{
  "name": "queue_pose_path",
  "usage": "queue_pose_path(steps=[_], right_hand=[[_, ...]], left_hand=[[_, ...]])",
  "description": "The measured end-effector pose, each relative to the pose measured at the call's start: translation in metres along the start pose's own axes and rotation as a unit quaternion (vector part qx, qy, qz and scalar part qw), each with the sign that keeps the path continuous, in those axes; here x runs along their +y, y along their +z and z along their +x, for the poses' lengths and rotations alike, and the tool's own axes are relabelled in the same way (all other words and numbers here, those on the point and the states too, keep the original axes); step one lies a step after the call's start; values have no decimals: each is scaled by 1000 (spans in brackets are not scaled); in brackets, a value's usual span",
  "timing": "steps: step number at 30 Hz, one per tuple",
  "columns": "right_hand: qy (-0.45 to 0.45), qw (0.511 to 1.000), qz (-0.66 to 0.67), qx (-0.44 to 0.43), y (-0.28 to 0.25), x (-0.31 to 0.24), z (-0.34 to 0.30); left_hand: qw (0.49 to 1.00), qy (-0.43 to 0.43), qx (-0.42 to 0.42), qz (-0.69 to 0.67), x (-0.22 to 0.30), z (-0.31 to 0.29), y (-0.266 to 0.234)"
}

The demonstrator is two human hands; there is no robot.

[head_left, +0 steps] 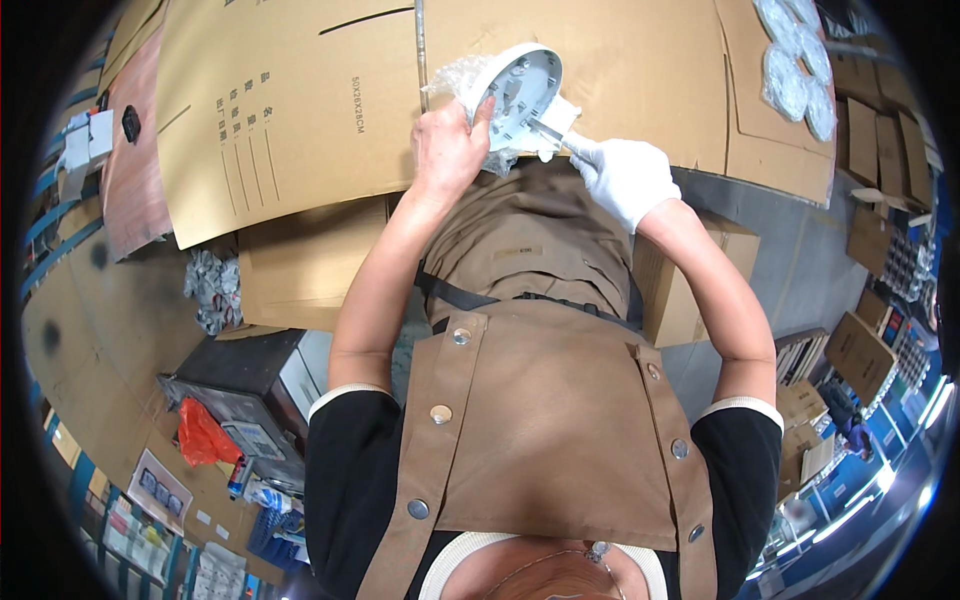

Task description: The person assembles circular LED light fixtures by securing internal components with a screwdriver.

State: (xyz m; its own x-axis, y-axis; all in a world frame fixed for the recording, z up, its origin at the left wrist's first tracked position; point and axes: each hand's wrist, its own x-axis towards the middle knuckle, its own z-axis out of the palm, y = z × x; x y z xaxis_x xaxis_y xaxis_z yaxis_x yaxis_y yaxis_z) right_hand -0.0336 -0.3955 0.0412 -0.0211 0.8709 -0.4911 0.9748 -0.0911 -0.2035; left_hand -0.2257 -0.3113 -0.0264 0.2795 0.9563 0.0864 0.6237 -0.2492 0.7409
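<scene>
Close to the table's near edge, my bare left hand (449, 148) grips a round white plastic housing (527, 88) by its rim, tilted so its hollow inside faces right. Crumpled clear plastic wrap (462, 76) lies behind and under the housing. My right hand (632, 182), in a white glove, is closed around a slim grey tool (549, 132) whose end reaches to the housing's inner lower edge. What kind of tool it is I cannot make out. Beside it, a white piece (562, 118) sticks out at the housing's lower right.
Flat cardboard (640, 70) covers the table. Several clear-wrapped round items (795, 65) lie at its far right. A small black object (131, 124) sits on a reddish board at the left. Below the table are cardboard boxes (300, 265) and a dark cabinet (245, 375) with a red bag (207, 432).
</scene>
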Motion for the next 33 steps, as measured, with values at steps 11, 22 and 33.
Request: queue_pose_path(steps=[11, 22, 33], right_hand=[[-60, 996, -36, 52, 50, 14, 2], [-65, 995, -59, -37, 8, 15, 12], [-105, 974, -34, 198, 68, 33, 9]], left_hand=[[993, -99, -38, -46, -21, 12, 3], [996, -79, -34, -13, 1, 4, 4], [982, -144, -63, -104, -46, 25, 18]])
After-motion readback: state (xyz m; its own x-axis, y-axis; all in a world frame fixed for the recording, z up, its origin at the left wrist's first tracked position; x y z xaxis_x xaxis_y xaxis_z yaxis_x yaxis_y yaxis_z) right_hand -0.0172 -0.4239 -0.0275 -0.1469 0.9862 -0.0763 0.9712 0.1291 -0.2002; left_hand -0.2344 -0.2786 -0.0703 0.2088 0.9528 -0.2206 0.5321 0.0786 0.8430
